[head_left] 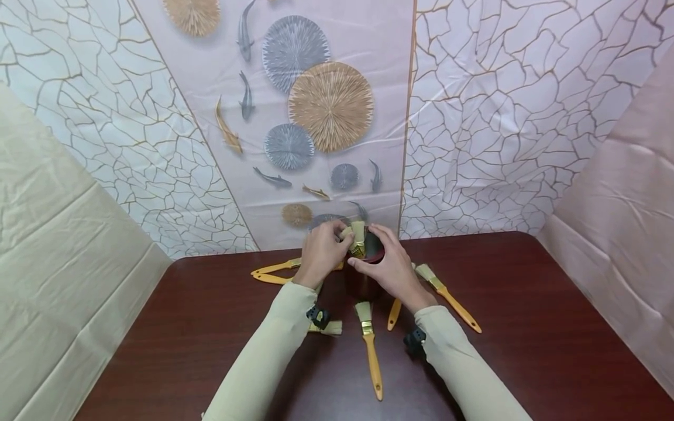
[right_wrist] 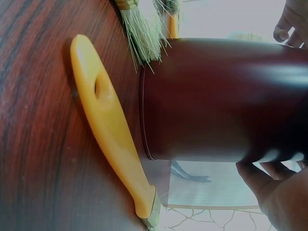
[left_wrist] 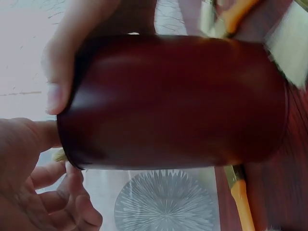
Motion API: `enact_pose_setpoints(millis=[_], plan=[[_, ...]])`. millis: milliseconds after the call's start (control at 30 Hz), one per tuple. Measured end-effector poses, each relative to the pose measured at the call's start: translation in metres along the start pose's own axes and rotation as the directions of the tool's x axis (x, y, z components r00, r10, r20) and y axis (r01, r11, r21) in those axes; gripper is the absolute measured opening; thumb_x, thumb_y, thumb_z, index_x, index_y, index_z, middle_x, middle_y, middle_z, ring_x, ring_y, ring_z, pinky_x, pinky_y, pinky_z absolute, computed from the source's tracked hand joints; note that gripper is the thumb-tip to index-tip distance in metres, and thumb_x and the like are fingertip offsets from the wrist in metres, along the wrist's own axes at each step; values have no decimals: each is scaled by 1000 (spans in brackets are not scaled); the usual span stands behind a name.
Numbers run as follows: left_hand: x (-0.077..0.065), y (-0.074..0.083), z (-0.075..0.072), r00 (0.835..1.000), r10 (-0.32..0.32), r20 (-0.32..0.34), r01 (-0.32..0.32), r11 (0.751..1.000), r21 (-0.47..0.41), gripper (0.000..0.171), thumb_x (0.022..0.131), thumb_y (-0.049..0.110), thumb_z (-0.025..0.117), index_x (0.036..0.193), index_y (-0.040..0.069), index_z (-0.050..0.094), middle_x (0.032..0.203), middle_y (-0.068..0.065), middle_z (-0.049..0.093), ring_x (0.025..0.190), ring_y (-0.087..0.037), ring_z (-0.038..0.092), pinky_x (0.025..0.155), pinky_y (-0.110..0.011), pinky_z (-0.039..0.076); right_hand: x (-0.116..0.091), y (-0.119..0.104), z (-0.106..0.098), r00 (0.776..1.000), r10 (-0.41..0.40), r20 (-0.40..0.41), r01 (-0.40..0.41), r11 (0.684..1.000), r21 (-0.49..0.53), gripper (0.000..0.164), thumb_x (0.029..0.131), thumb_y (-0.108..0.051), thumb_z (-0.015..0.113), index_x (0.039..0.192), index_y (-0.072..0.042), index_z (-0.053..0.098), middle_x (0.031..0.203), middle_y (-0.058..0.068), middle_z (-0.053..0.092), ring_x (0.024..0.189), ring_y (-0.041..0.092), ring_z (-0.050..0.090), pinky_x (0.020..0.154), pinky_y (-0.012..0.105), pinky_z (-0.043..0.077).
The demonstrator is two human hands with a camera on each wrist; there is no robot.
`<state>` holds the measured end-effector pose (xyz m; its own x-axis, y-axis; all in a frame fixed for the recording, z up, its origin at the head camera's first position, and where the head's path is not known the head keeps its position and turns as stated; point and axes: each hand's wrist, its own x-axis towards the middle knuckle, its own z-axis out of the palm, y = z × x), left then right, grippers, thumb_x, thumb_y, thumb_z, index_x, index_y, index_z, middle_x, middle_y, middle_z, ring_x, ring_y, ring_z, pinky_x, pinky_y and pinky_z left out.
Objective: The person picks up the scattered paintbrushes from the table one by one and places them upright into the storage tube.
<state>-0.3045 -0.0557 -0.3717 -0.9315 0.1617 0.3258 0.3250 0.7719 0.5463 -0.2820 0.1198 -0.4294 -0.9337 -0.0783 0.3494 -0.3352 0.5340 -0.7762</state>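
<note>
A dark red cylindrical holder [head_left: 360, 284] stands upright on the table, with a paintbrush [head_left: 359, 231] inside, bristles up. At its rim my left hand [head_left: 322, 248] pinches a second paintbrush [head_left: 346, 233] near the bristles; its handle is hidden in the holder. My right hand [head_left: 392, 266] grips the holder's rim from the right, thumb in front and fingers behind. The left wrist view shows the holder's side [left_wrist: 173, 101] close up, with fingers of both hands at its mouth. In the right wrist view a yellow brush handle [right_wrist: 108, 130] lies near the holder's base.
Around the holder, several yellow-handled paintbrushes lie on the dark wooden table [head_left: 210, 351]: one in front [head_left: 371, 356], one at the right [head_left: 453, 301], others at the left [head_left: 271, 269] and under the arms. Behind the table hangs a patterned cloth [head_left: 326, 117].
</note>
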Motion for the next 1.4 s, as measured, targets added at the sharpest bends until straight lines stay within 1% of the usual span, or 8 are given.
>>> enact_pose_setpoints(millis=[233, 400, 600, 767, 933, 1133, 1300, 1400], plan=[[1, 1, -7, 997, -62, 45, 66, 994, -85, 21, 101, 31, 73, 111, 12, 72, 100, -2, 71, 64, -16, 60, 59, -32, 48, 2, -1, -1, 1000, -10, 1, 10, 1000, 0, 93, 85, -56, 85, 159, -15, 48, 164, 3, 39, 142, 37, 48, 105, 60, 48], [-2, 2, -19, 999, -14, 47, 22, 985, -173, 26, 103, 37, 71, 111, 13, 70, 102, -3, 72, 80, -16, 66, 68, -35, 55, 5, 0, -1, 1000, -12, 7, 12, 1000, 1, 93, 85, -55, 85, 159, -15, 47, 164, 4, 38, 140, 37, 49, 105, 60, 48], [-11, -1, -52, 996, 45, 75, -25, 967, -255, 24, 105, 36, 68, 110, 13, 71, 98, -2, 72, 83, -19, 69, 70, -38, 57, 7, 4, -2, 1000, -9, 7, 8, 1000, 13, 93, 85, -58, 84, 160, -18, 46, 165, 1, 37, 142, 36, 48, 109, 62, 44], [-30, -27, -71, 987, 79, 142, -40, 965, -261, 20, 105, 34, 68, 107, 16, 75, 99, 0, 74, 85, -19, 70, 73, -38, 57, 8, 5, -4, 1000, 6, 6, -6, 1000, 9, 94, 85, -61, 83, 160, -20, 46, 165, 0, 37, 142, 36, 47, 109, 63, 44], [-58, -72, -68, 981, 35, 190, 5, 978, -206, 18, 105, 32, 69, 109, 17, 79, 104, -1, 77, 89, -14, 68, 79, -38, 56, 7, 1, -2, 1000, 10, 10, -10, 1000, 14, 94, 85, -61, 83, 160, -20, 45, 166, 0, 36, 143, 37, 46, 109, 64, 43], [-92, -110, -54, 938, 62, 342, 13, 977, -211, 17, 103, 25, 72, 112, 13, 79, 103, 4, 76, 92, -11, 68, 80, -32, 56, 3, 0, 1, 1000, 9, 20, -10, 1000, 27, 96, 85, -62, 82, 161, -19, 44, 166, 0, 36, 145, 37, 44, 110, 65, 42], [-105, -119, -42, 883, 139, 449, -55, 979, -195, 14, 100, 16, 76, 112, 9, 78, 104, 4, 76, 91, -11, 69, 80, -29, 56, 0, 3, 2, 1000, 13, 18, -13, 1000, 13, 95, 85, -61, 83, 161, -19, 44, 166, 1, 36, 142, 37, 48, 106, 63, 46], [-109, -120, -36, 865, 130, 485, -70, 988, -140, 15, 97, 13, 78, 111, 9, 78, 102, 3, 75, 88, -12, 67, 75, -29, 55, -1, 2, 2, 1000, 14, 17, -14, 1000, 20, 94, 85, -61, 83, 161, -20, 45, 165, 1, 36, 141, 37, 48, 105, 63, 47]])
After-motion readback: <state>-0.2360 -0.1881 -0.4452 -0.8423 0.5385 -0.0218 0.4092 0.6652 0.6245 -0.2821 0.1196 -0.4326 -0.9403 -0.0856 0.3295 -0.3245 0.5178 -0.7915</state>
